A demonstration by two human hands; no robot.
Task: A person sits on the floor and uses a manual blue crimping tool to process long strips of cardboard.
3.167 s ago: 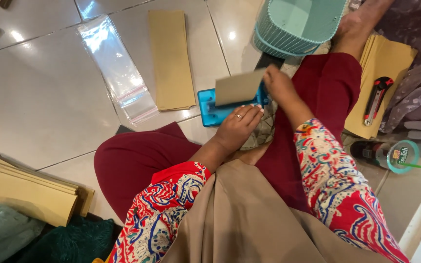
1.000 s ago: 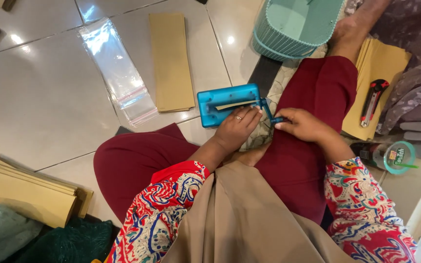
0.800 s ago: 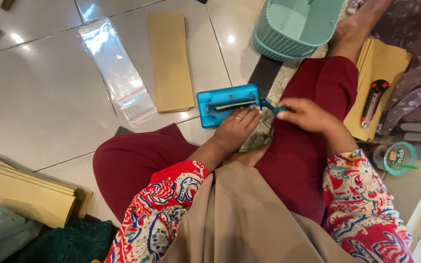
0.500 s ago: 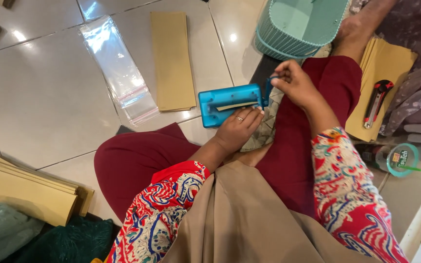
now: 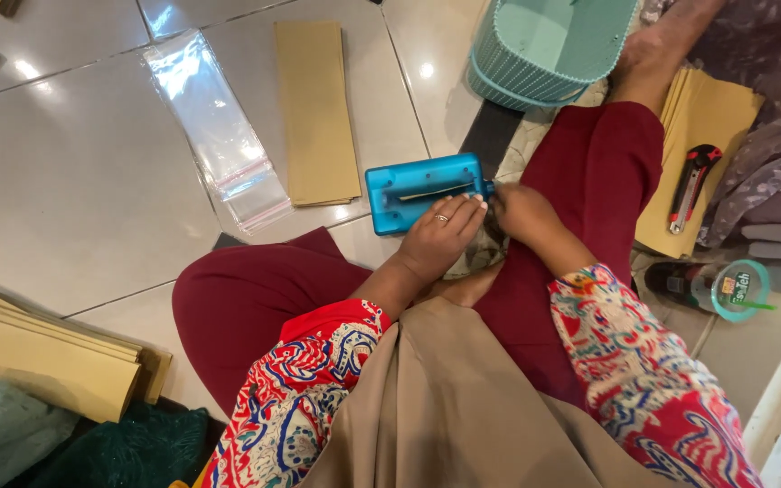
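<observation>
One blue box-shaped device (image 5: 425, 192) with a slot along its top sits on the tiled floor (image 5: 74, 181), directly ahead of the seated person's crossed legs in dark red trousers. Left hand (image 5: 438, 237) lies palm down on the device's near edge, fingers extended and flat, a ring on one finger; it presses rather than grasps. Right hand (image 5: 519, 210) is at the device's right end, fingers curled in around a small part there; what it pinches is too small to make out, so cannot tell whether it actually has hold of anything. Count of surrounding items: one flat stack of tan paper sleeves (image 5: 315, 113), long and narrow, on the floor just beyond the device; one stack of clear plastic bags (image 5: 216, 126), long rectangles with a pinkish strip near the lower end, lying just left of that stack and slightly angled; one larger pile of tan sleeves (image 5: 42, 352) at lower left, several layers fanned; one further tan stack (image 5: 711, 117) at right beside the right knee, with one red-and-black utility knife (image 5: 691, 187) lying on it. One pale teal basket (image 5: 549, 50), ribbed wall, stands at top centre-right, beyond the device. One clear drink cup (image 5: 716, 287) with a teal lid and a green straw lies on its side at right; it bears a printed label. Green fabric (image 5: 92, 447) at lower left corner.
</observation>
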